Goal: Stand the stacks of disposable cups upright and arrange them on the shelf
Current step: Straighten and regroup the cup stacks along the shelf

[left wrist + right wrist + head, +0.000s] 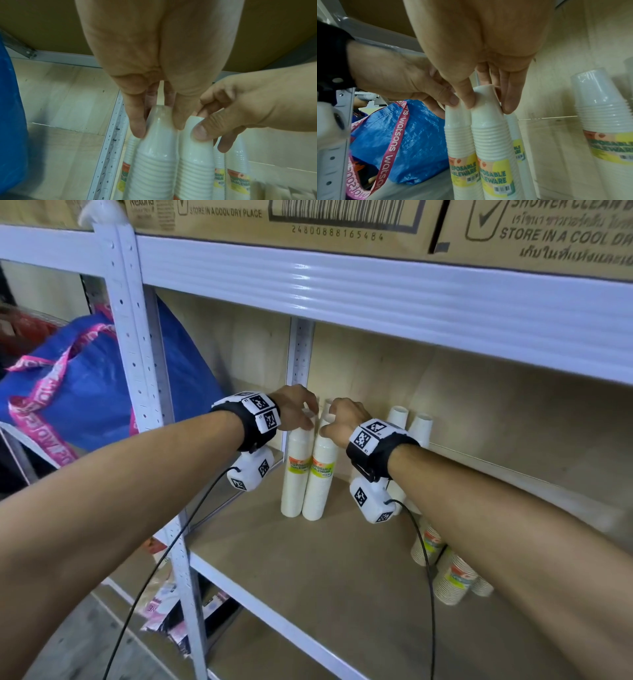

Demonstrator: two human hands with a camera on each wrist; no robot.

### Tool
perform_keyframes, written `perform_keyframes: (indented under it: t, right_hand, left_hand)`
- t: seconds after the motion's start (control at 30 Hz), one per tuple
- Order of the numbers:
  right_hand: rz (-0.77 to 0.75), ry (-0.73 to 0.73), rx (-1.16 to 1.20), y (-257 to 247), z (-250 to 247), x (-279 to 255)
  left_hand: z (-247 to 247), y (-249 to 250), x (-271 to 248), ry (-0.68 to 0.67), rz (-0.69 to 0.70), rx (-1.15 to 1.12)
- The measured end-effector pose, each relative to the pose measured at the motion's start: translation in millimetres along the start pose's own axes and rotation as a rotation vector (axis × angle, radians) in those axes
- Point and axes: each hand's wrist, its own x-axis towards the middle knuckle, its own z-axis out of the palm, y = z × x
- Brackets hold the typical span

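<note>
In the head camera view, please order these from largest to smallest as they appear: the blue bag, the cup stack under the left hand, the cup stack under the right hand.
1. blue bag, clearly largest.
2-3. left cup stack and right cup stack: they stand side by side and look alike, so I do not rank them.

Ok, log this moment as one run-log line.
left hand grips left stack | right hand grips right stack | both upright | stacks lying at right
</note>
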Motion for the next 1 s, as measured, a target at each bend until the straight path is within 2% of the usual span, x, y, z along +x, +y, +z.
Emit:
perform_keyframes:
  t: [0.27,0.6,1.0]
  right_hand:
    - [0.015,0.025,0.012,14,-15,-11]
    - [0.156,0.044,-0.026,50,-40,-20]
    - [0.309,0.088,-0.018,101,-67,-28]
  left_hand:
    - [-3,12,7,-0.026,0.063,0.001]
    - [8,56,39,-0.085,0.154,-0.090]
    - [34,106,81,-0.105,0.275,-0.061]
